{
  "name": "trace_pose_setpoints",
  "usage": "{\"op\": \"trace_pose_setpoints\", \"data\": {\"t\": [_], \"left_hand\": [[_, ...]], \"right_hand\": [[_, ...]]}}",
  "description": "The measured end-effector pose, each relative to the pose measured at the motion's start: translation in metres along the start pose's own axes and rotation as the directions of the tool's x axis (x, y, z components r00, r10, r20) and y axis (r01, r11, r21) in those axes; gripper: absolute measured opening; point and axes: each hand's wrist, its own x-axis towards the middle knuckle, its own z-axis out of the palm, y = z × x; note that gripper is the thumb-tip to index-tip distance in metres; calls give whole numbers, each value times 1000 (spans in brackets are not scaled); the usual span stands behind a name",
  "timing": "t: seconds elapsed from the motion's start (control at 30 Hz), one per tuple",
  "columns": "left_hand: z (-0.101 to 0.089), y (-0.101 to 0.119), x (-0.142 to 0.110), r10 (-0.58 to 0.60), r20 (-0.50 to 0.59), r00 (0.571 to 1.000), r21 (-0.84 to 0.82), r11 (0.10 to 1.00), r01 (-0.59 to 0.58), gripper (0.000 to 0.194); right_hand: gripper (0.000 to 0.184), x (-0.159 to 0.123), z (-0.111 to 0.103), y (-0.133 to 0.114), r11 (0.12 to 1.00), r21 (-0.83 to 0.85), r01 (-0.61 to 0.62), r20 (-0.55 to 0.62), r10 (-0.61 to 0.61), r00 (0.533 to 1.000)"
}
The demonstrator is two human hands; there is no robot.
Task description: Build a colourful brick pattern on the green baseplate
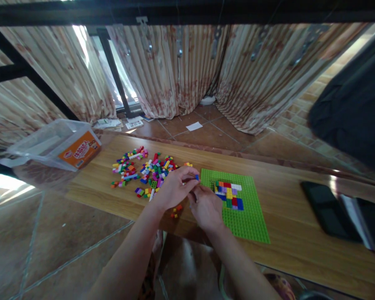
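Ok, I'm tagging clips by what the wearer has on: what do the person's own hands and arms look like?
The left hand and right hand are bare: no gloves, and no ring, watch or bracelet that I can make out. The left forearm and right forearm show no sleeves, cables or clear markings. Finer details are too small to tell.

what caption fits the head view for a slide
Left hand pinching a blue brick, right hand close by, near loose bricks and a green baseplate.

Striped curtains (181, 75) hang beyond the desk (284, 204). A white sheet (194, 126) lies on the tiled floor (223, 136) near them.
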Motion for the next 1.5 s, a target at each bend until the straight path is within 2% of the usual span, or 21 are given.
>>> {"op": "trace_pose_setpoints", "data": {"t": [0.1, 0.2, 0.23, 0.3, 0.37, 0.43, 0.53, 0.63, 0.83, 1.03, 1.2, 1.33, 1.5], "left_hand": [[0, -4, 1, 55, -25, 998, 60, 997, -54, 14], [3, -7, 3, 94, -46, 995, 135, 987, -87, 14], [5, -7, 4, 96, -48, 994, 164, 983, -87, 15], [12, -6, 5, 88, -50, 995, 232, 970, -74, 14], [21, -5, 5, 72, -37, 997, 282, 958, -58, 14], [32, -3, 6, 54, -20, 998, 304, 951, -46, 15], [47, -4, 7, 41, -3, 999, 321, 946, -38, 17], [57, -7, 9, 39, 10, 999, 348, 937, -40, 17], [67, -9, 12, 12, 25, 1000, 346, 938, -20, 19], [70, -12, 14, -31, 6, 999, 320, 947, 27, 21], [67, -13, 15, -55, 4, 998, 267, 962, 52, 22], [67, -14, 18, -74, -31, 997, 269, 960, 80, 16], [72, -15, 24, -111, -74, 991, 282, 951, 127, 14]], "right_hand": [[18, -1, -5, 3, 997, 72, -13, -71, 18, 997], [19, -3, -19, 16, 970, 241, -29, -243, 89, 966], [20, -3, -26, 24, 953, 301, -42, -303, 137, 943], [22, -3, -38, 42, 905, 406, -128, -394, 300, 869], [24, -2, -49, 64, 838, 499, -221, -412, 454, 790], [23, 0, -55, 83, 774, 575, -265, -416, 555, 720], [27, -1, -57, 104, 701, 648, -298, -381, 637, 670], [30, -3, -58, 110, 697, 627, -348, -349, 651, 675], [26, -8, -67, 104, 746, 531, -401, -301, 609, 733], [27, -10, -69, 106, 745, 522, -414, -272, 606, 748], [31, -11, -71, 105, 787, 405, -465, -201, 573, 795], [36, -10, -68, 102, 828, 292, -479, -143, 533, 834], [38, -8, -62, 98, 843, 204, -497, -82, 521, 850]]}}
